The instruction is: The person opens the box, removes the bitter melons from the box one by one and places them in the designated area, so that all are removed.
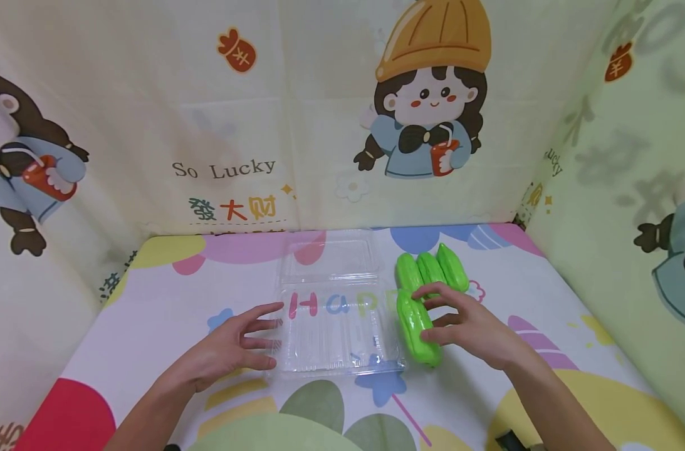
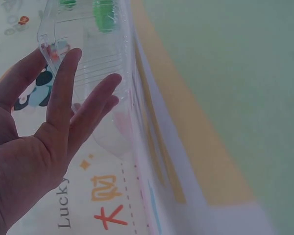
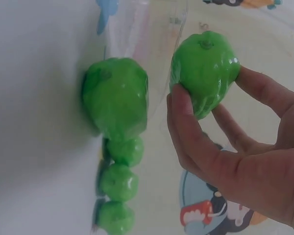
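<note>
A clear plastic clamshell box [image 1: 331,332] lies open on the table, its lid [image 1: 331,257] folded back toward the wall. Spread fingers of my left hand [image 1: 232,344] stand at the box's left edge. Between thumb and fingers, my right hand [image 1: 466,326] pinches a glossy, ridged green vegetable [image 3: 206,68], held raised at the box's right side. Below it, a second green vegetable [image 3: 116,98] rests on the table, mostly covered by the held one in the head view. Three more green vegetables [image 1: 430,268] lie in a row behind the right hand.
A patterned cloth [image 1: 167,313] with coloured shapes covers the table. Printed curtains [image 1: 319,125] hang along the back and both sides. A small black object [image 1: 510,440] shows at the lower edge by the right forearm.
</note>
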`<action>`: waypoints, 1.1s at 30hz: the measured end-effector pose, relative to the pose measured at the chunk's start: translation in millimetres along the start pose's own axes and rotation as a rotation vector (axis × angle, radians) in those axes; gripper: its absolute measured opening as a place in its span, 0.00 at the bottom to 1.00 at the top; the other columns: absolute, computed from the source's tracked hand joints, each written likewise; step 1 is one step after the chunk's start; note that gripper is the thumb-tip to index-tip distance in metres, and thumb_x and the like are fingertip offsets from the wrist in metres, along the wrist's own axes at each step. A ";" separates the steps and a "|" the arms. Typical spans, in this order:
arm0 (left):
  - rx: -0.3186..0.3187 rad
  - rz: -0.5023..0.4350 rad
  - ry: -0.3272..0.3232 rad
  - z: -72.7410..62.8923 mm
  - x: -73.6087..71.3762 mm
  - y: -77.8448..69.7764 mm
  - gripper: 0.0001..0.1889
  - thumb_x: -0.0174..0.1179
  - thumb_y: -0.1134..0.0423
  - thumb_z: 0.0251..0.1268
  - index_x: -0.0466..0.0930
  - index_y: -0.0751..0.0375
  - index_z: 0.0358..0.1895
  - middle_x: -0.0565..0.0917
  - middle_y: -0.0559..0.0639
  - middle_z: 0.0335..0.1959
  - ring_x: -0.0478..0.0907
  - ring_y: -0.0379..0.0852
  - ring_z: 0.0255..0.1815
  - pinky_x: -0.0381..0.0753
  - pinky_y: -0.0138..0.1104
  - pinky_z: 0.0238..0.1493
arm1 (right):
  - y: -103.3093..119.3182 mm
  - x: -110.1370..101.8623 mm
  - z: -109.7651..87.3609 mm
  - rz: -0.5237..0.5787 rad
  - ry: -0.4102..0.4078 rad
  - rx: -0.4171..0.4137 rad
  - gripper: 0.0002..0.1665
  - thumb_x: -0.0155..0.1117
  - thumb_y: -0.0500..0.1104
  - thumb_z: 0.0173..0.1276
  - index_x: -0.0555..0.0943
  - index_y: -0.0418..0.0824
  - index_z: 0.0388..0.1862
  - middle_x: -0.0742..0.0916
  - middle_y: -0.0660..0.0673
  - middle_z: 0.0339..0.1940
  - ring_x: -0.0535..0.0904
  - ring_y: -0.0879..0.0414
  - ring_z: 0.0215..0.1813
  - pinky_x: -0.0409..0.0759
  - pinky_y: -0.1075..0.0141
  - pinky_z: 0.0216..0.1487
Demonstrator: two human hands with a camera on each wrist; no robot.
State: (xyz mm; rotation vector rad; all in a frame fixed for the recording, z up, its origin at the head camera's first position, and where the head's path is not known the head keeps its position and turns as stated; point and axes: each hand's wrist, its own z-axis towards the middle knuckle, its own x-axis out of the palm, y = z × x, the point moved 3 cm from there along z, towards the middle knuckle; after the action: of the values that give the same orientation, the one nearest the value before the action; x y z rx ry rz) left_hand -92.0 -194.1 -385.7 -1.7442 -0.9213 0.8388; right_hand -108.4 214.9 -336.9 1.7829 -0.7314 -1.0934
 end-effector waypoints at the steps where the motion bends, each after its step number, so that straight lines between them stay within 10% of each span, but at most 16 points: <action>1: -0.001 0.000 0.000 -0.1 0.0 -0.1 0.50 0.75 0.68 0.59 0.56 0.50 0.83 0.63 0.70 0.79 0.76 0.64 0.69 0.88 0.45 0.54 | -1.8 -2.3 -1.7 0.001 -0.005 0.001 0.35 0.75 0.41 0.66 0.73 0.46 0.70 0.75 0.30 0.69 0.87 0.46 0.51 0.84 0.56 0.52; 33: -0.012 0.020 -0.016 -1.1 0.9 -0.1 0.50 0.76 0.66 0.59 0.57 0.48 0.83 0.64 0.69 0.79 0.77 0.62 0.69 0.88 0.45 0.54 | -52.6 -32.6 -13.1 -0.063 -0.089 0.059 0.37 0.74 0.38 0.66 0.70 0.37 0.72 0.74 0.25 0.68 0.85 0.42 0.55 0.84 0.56 0.46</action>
State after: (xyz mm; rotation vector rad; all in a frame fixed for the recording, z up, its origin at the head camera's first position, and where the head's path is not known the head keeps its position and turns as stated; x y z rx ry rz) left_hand -90.7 -193.8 -385.4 -1.7622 -0.9226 0.8633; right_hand -109.1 269.1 -369.5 1.8271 -0.7727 -1.2107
